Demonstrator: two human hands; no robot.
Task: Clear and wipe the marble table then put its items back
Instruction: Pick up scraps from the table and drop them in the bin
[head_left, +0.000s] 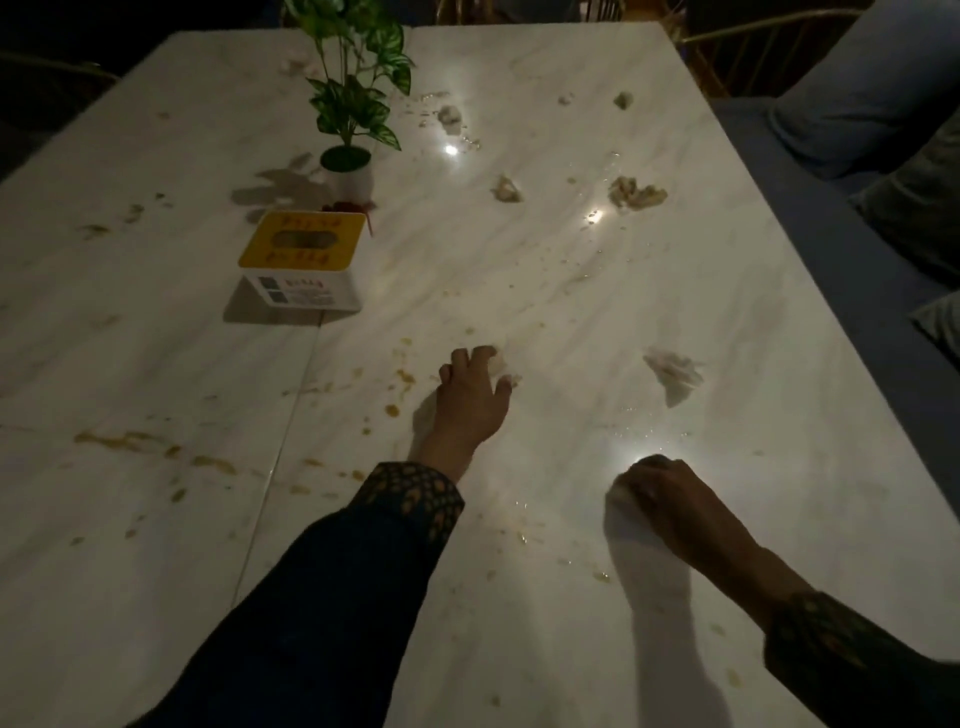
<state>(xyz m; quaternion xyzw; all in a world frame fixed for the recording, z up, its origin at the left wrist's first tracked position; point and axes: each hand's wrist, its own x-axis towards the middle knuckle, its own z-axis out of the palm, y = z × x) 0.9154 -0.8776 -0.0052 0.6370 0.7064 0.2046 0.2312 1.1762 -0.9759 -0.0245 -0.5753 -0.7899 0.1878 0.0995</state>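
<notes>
Across a dimly lit marble table (519, 291), smeared with yellowish sauce stains (124, 441) and scattered droplets, a person reaches in with both arms in dark patterned sleeves (410, 493). A blue-cushioned seat (841, 270) runs along the table's right edge. Toward the far left stands a potted plant (353, 104) with variegated green leaves in a small white pot, and just in front of it sits a white tissue box with a yellow top (304, 260). Several crumpled tissues lie about the surface: one (674, 375) to the right of the hands, a brownish wad (636, 193) farther back near the right edge, a smaller one (506, 189) at centre, and another (450, 117) near the plant. The left hand (470, 400) lies knuckles-up near the table's middle, its fingers curled round a small crumpled tissue (501, 366) on the marble. The right hand (670, 493), nearer the front edge, is bunched on a white wad of tissue (618, 496) that shows at its left side, pressed to the tabletop.
</notes>
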